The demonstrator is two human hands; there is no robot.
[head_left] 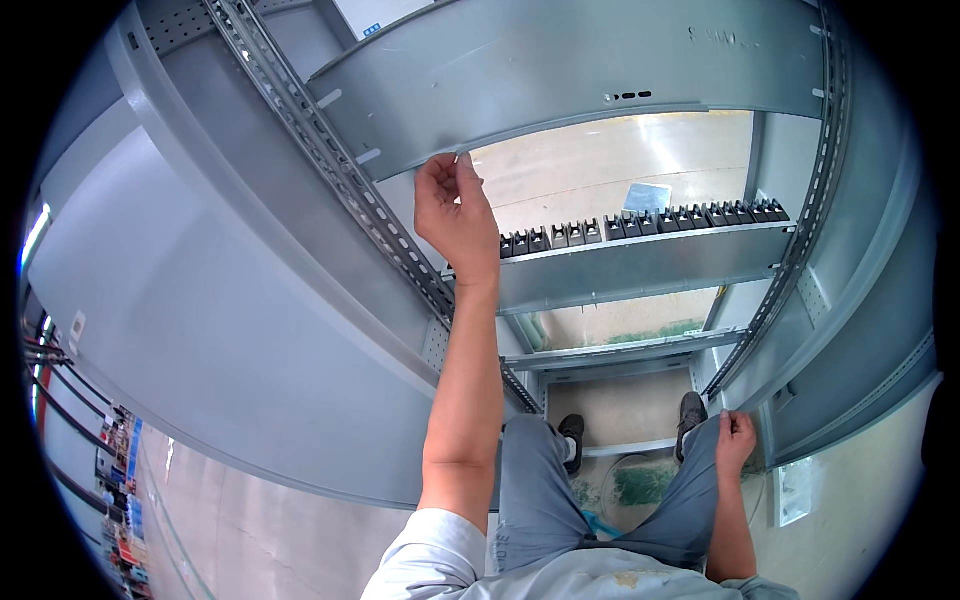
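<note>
My left arm reaches up into a grey metal cabinet frame. My left hand [457, 210] is closed in a pinch, its fingertips at the lower edge of the wide upper metal panel [560, 75]. Whatever is between those fingers is too small to make out. Below it, a row of black terminal blocks [645, 226] runs along a metal crossbar [640, 264], partly behind my left wrist. My right hand [736, 440] hangs low by my right knee with its fingers curled closed. What it holds, if anything, is hidden.
Slotted uprights [350, 195] flank the opening. A large grey door [230, 330] spreads to the left, another panel [850, 350] to the right. My shoes [572, 440] rest near the cabinet's bottom rail [630, 449]. Cables and coloured parts [115, 480] stand at far left.
</note>
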